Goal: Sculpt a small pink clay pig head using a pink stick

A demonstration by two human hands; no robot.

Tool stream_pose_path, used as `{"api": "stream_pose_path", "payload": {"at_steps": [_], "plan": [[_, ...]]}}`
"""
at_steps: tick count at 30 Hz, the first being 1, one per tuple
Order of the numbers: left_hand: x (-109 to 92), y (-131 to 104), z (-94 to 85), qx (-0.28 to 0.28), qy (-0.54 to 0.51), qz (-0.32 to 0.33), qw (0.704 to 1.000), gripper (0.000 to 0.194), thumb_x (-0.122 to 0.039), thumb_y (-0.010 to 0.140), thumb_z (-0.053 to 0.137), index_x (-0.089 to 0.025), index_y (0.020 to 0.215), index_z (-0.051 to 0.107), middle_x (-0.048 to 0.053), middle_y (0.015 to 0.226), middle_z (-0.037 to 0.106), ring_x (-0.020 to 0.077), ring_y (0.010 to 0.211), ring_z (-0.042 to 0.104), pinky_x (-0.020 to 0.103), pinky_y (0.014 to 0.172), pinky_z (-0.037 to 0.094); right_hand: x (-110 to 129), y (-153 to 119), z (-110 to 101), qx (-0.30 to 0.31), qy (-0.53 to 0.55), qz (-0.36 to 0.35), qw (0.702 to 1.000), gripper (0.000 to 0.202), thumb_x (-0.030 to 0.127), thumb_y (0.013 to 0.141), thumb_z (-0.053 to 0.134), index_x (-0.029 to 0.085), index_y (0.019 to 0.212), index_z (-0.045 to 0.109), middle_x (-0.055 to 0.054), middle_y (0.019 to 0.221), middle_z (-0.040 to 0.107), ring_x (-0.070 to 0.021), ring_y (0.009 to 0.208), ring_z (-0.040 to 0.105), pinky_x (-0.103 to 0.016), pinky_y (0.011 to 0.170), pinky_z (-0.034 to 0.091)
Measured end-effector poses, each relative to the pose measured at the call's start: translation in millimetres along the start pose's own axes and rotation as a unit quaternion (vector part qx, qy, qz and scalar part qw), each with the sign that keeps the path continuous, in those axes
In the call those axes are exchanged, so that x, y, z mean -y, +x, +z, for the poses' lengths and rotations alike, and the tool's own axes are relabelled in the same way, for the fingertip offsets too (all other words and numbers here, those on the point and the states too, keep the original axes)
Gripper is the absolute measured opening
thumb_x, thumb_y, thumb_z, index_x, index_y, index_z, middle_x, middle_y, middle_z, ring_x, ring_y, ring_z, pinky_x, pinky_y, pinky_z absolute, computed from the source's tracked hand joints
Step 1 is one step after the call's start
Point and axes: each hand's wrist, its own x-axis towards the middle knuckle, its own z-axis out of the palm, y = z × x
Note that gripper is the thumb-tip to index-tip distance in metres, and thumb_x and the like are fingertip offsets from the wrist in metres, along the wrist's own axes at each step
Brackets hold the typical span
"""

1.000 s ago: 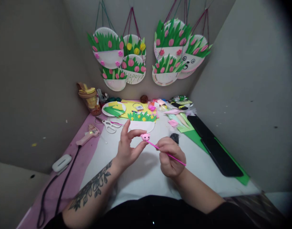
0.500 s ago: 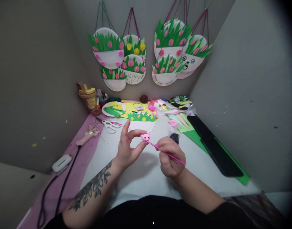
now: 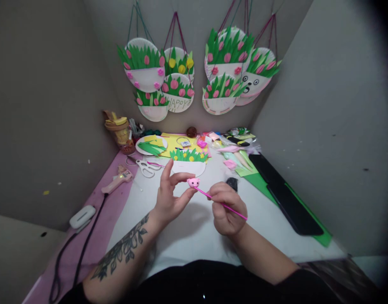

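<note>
Between the thumb and index finger of my left hand (image 3: 172, 196) is a small pink clay head (image 3: 193, 182) with ears and dark eyes. My right hand (image 3: 228, 209) is closed around a thin magenta stick (image 3: 233, 210), whose far tip touches the lower edge of the clay head. Both hands are raised above the white table cover. Behind them lies a white half plate (image 3: 189, 168) with green paper grass and yellow flowers.
White scissors (image 3: 146, 167), a pink glue gun (image 3: 118, 179) and a white case (image 3: 82, 217) lie at the left. A long black object (image 3: 293, 200) rests on green sheets at the right. Paper plate baskets (image 3: 146, 78) hang on the back wall.
</note>
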Motion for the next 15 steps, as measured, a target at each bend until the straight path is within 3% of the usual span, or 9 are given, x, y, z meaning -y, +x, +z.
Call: {"api": "stream_pose_path", "payload": {"at_steps": [15], "plan": [[0.1, 0.2, -0.2, 0.002, -0.006, 0.006, 1.000, 0.094, -0.012, 0.079, 0.071, -0.028, 0.150, 0.012, 0.005, 0.100, 0.070, 0.0148, 0.096, 0.067, 0.034, 0.092, 0.053, -0.5, -0.4, 0.0, -0.006, 0.004, 0.006, 1.000, 0.025, 0.008, 0.080, 0.050, 0.021, 0.099, 0.058, -0.005, 0.082, 0.061, -0.0199, 0.073, 0.062, -0.039, 0.062, 0.052]]}}
